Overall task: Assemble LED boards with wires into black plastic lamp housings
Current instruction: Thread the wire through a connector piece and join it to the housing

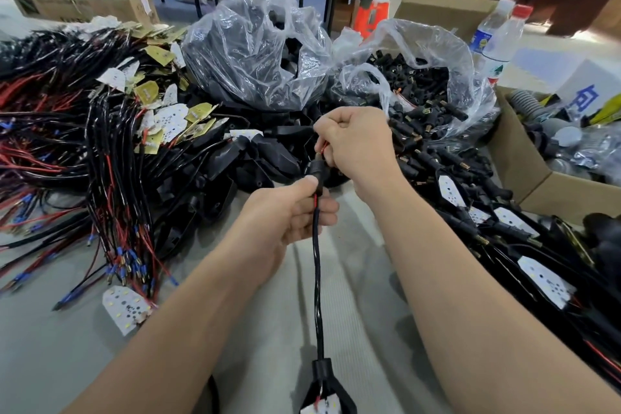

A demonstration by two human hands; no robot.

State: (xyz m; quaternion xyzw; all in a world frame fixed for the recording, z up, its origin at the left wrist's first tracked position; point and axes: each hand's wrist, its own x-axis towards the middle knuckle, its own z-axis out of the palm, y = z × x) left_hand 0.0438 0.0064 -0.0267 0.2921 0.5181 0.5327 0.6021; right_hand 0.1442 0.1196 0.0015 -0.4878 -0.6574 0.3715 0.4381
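Worn at head height, wide-angle. Looked forward and steeply down onto the desk [353, 296]. Sat close to the left hand [289, 212] and right hand [356, 141] at mid-frame. Took in both forearms from the bottom corners. Followed the cable [317, 279] down towards the bottom edge. Bowed straight lines near the upper corners.

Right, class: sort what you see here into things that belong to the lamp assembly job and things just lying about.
Job: left hand and right hand on the black cable; lamp housing; wired LED boards; bag of housings; bag of connectors.
Lying about: water bottles; cardboard box; grey hose.
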